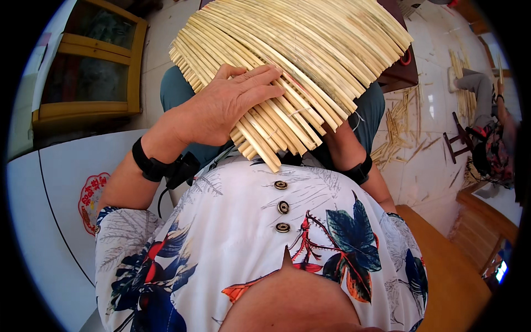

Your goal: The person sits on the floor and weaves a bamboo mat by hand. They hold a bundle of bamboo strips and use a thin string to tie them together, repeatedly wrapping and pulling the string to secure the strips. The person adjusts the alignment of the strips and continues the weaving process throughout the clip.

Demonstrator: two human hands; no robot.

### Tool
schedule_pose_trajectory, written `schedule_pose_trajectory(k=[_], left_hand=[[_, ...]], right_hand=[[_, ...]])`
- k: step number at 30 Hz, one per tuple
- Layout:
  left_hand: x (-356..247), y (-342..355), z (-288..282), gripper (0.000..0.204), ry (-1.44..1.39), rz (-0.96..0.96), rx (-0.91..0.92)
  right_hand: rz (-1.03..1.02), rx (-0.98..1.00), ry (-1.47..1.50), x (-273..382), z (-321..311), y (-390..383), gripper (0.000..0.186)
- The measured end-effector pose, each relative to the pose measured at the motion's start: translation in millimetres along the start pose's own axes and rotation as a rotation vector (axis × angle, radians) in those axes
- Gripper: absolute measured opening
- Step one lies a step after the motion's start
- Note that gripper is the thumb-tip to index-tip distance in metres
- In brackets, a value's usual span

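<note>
A broad mat of pale straw-coloured sticks [310,39], bound side by side with thin string, lies across my lap. Its lower edge is uneven, with loose-looking ends near my belly. My left hand [240,97] rests on top of these sticks, fingers extended and slightly bent over them. My right hand [337,133] reaches under the mat's right part; its fingers are hidden beneath the sticks. Black bands circle both of my wrists, and a dark device hangs by the left one.
A dark red table or stool [398,77] supports the mat's far side. Loose sticks [398,127] litter the tiled floor. A seated person [487,122] works at right beside a small wooden stool [453,138]. A yellow glass-door cabinet [133,66] and a white appliance [66,221] stand at left.
</note>
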State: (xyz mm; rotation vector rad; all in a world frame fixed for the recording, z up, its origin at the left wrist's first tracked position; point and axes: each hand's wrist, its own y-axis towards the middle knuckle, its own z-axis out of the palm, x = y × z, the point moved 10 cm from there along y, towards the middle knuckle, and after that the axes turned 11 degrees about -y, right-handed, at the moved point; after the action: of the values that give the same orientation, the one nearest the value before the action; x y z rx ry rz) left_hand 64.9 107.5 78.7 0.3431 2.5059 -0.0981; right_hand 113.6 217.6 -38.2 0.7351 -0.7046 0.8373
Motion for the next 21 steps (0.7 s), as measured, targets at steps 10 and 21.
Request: schedule_pose_trajectory(k=[10,21], left_hand=[[6.1,-2.2,3.4,0.084,0.041,0.025,-0.003],[67.3,-3.9,47.2,0.081,0.210,0.000,-0.006]], right_hand=[[0.012,0.063,-0.051,11.6,13.7,4.1,0.051],[0.638,-0.217,-0.590,32.0,-86.6,-65.0,0.027]])
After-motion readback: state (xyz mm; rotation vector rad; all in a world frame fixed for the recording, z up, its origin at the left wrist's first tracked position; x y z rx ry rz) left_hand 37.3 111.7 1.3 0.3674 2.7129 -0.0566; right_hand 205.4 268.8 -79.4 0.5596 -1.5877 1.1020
